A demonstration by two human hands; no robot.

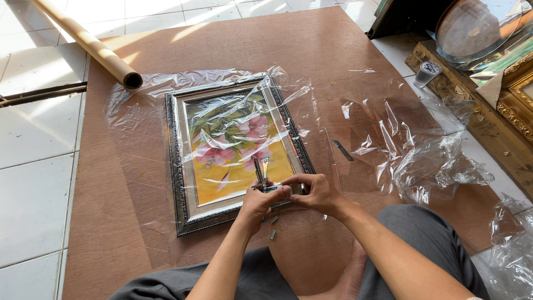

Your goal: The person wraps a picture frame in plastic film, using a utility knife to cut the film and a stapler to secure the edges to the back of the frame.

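- The left hand (260, 201) is closed around a small metal tool (261, 172), its two thin blades pointing up toward 12 o'clock; what kind of tool it is cannot be told.
- The right hand (313, 191) sits just beside it at 3 o'clock, its fingertips pinched on the tool's lower end; both hands meet over the bottom rail of the picture.
- The framed picture (236, 147), pink flowers on yellow in a silver ornate frame, lies flat at the centre of a brown board (311, 50), with the hands at its 5 o'clock corner.
- Clear plastic film (400, 144) lies under and over the frame and bunches up at 3 o'clock.
- A cardboard tube (91, 45) lies at 10 o'clock of the frame.
- Small grey pieces (272, 226) lie on the board at 6 o'clock of the hands.
- A plastic cup (427, 73) stands at 2 o'clock, on a gilt frame (488, 128).
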